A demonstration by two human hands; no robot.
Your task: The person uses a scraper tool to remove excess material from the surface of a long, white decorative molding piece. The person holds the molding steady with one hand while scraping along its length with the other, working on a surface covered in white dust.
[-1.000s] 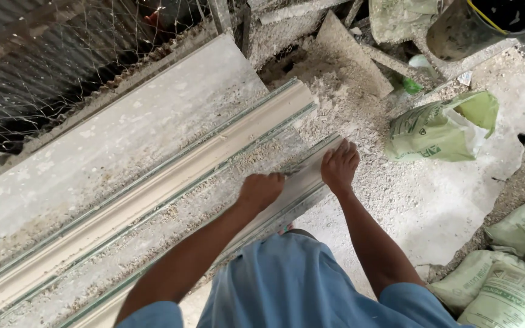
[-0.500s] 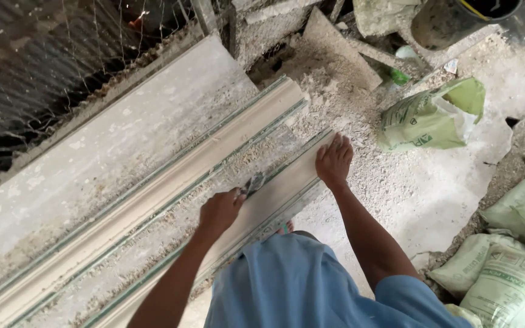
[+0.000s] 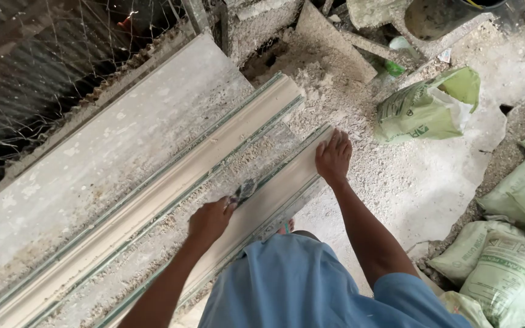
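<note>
Dusty grey concrete floor (image 3: 457, 176), cracked and strewn with pale crumbly debris, spreads under a long work slab (image 3: 110, 158) whose flat top is mottled with dried plaster. Corrugated metal sheeting (image 3: 37, 67) behind sagging wire mesh closes the upper left. 2 long moulded cornice strips lie diagonally on the slab: the far strip (image 3: 171, 182), cream and smooth with a stepped profile and greenish edges, and the near strip (image 3: 281, 182), parallel and closer to the person, with gritty rubble in the channel between them. Woven green-and-white sacks (image 3: 505, 267) are heaped at the right, and 1 crumpled green sack (image 3: 426, 109) lies open beyond. A dark round bucket (image 3: 445, 15) stands at the top. The right hand (image 3: 333, 157) rests flat, fingers spread, on the near strip's end. The left hand (image 3: 209, 220) is curled tight around a small dark-bladed scraper (image 3: 244, 191), its tip against the near strip's inner edge.
</note>
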